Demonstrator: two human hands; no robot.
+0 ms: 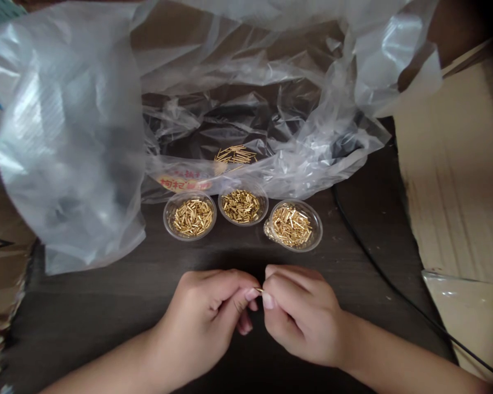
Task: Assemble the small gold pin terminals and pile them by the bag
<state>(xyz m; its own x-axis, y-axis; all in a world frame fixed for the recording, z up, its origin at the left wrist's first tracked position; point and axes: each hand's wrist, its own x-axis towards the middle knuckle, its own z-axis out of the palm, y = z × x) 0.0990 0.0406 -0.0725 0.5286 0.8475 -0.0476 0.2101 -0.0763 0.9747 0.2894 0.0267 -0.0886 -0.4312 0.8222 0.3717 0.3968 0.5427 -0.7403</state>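
Both hands meet over the dark table just below three clear plastic cups. My left hand [213, 312] pinches one end of a thin gold-coloured pin [259, 290] between thumb and forefinger. On the other end, the thumb and bent forefinger of my right hand [299, 306] are closed. Most of the pin is hidden by the fingertips. Small gold metal pieces fill the left cup [191, 236], the middle cup [264, 210] and the right cup [318, 232]. Behind them, a pile of longer gold pins [238, 156] lies inside a clear plastic bag [304, 175].
The bag's loose plastic [78, 137] spreads over the back and left of the table [119, 312]. A black cable [370, 257] runs down the right side beside a cardboard sheet [452, 175]. Torn cardboard [8, 262] stands at the left edge.
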